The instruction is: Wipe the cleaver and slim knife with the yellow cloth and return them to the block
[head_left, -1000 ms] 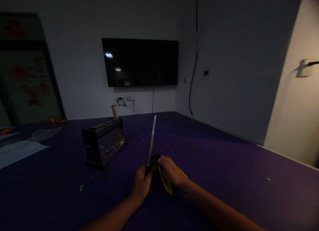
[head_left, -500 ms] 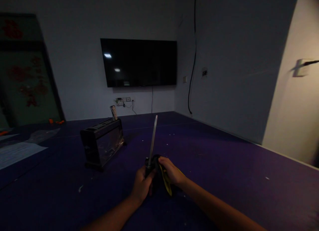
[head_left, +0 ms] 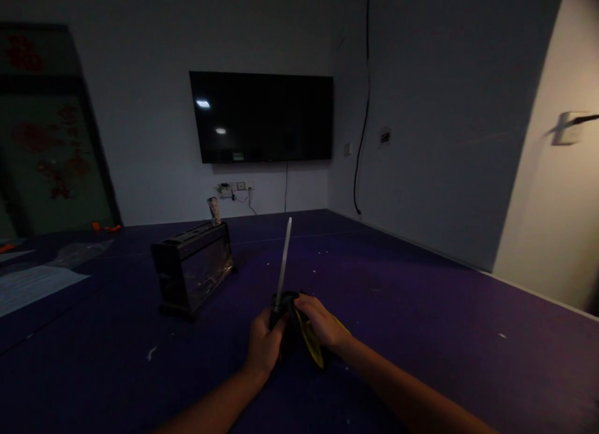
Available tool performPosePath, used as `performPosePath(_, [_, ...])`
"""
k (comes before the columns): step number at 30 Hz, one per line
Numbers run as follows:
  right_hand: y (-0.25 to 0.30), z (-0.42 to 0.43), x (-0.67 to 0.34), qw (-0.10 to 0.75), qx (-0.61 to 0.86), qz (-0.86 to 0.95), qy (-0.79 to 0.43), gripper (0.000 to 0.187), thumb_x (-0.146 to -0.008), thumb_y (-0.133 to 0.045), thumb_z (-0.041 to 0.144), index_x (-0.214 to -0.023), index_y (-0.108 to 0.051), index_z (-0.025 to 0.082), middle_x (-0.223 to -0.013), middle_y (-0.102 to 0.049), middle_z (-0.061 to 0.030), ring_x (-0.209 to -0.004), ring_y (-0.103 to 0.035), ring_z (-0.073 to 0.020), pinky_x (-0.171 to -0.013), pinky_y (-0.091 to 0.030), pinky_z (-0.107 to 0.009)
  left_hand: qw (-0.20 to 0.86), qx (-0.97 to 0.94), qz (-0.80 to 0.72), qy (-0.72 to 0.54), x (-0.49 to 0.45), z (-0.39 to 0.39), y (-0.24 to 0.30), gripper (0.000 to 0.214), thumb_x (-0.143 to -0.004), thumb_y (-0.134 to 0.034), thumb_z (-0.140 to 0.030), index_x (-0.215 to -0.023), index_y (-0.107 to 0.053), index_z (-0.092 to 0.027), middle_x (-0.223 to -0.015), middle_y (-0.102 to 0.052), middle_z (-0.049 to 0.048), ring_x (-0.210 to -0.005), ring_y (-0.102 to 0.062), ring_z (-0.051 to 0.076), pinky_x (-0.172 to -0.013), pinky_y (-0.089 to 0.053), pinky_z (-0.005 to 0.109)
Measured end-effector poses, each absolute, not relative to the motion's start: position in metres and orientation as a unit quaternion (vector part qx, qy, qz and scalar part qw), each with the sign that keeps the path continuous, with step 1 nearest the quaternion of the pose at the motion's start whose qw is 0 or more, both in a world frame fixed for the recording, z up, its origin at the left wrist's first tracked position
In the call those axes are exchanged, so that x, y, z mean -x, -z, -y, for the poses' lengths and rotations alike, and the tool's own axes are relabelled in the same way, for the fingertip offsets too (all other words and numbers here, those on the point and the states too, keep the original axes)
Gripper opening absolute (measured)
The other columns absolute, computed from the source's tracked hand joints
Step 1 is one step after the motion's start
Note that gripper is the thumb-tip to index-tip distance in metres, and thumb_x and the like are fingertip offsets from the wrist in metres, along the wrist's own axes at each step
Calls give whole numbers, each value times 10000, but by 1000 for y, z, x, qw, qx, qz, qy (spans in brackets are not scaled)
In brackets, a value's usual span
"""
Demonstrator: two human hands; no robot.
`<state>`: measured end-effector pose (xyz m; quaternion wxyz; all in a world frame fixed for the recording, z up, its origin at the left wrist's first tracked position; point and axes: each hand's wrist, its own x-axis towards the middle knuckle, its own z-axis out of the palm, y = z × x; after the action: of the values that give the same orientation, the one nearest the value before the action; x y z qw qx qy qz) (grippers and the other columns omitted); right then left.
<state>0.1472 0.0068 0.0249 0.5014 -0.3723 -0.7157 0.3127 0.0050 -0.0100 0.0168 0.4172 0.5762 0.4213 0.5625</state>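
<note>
My left hand (head_left: 263, 343) is closed round the dark handle of a slim steel rod (head_left: 283, 262) that points up and away from me, like a sharpening steel. My right hand (head_left: 319, 322) is closed on a yellow cloth (head_left: 312, 345) and presses it against the base of the rod by the handle. Both hands hover low over a dark purple table (head_left: 421, 315). A black knife block (head_left: 193, 267) with a clear side panel stands to the left, a pale handle sticking out of its far end.
A dark wall-mounted screen (head_left: 262, 117) hangs on the far wall above sockets and a cable. Pale sheets and plastic (head_left: 32, 284) lie on the table's left side. A white pillar (head_left: 556, 172) rises at the right. The room is dim.
The rod has tilted slightly back to the left and my hands shifted a little; the grip on rod and cloth is the same.
</note>
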Motion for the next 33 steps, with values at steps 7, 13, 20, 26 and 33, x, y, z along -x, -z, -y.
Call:
performPosePath(7, [-29,-9,-145,534,370,696,-306,279,-808,-406,375,-727,-601,192,-768,-599,-48,-811,-534,-215,-768,-407,-319,368,-621,-402,-564,0,8,-16,282,-749,-497,-368,-895,-610,-155,-866,-652,65,-830,-583,215,-743,-427,298])
performPosePath(13, [-42,-2,-146,512,318,751,-271,306,-840,-361,337,-728,-579,153,-706,-558,-36,-748,-530,-182,-695,-412,-279,353,-613,-422,-567,1,5,-12,271,-756,-502,-393,-880,-599,-173,-894,-640,53,-823,-575,198,-746,-417,286])
performPosePath(20, [-47,2,-145,520,317,754,-245,317,-848,-344,331,-636,-518,171,-672,-529,-30,-726,-516,-177,-707,-400,-284,379,-592,-407,-584,-1,3,-12,278,-702,-579,-409,-815,-581,-155,-705,-605,23,-734,-570,185,-657,-432,259])
performPosePath(26, [-39,-5,-145,522,325,740,-272,329,-837,-359,376,-580,-447,190,-620,-476,-11,-629,-465,-155,-635,-389,-266,402,-590,-391,-581,-2,7,-15,274,-687,-598,-400,-800,-572,-152,-742,-612,31,-726,-567,176,-648,-440,256])
performPosePath(33, [-23,-18,-147,514,330,693,-384,280,-814,-390,409,-692,-525,195,-680,-537,-15,-689,-505,-175,-682,-415,-281,402,-603,-387,-570,-1,8,-15,296,-695,-594,-417,-813,-562,-147,-707,-604,37,-704,-571,176,-638,-446,260])
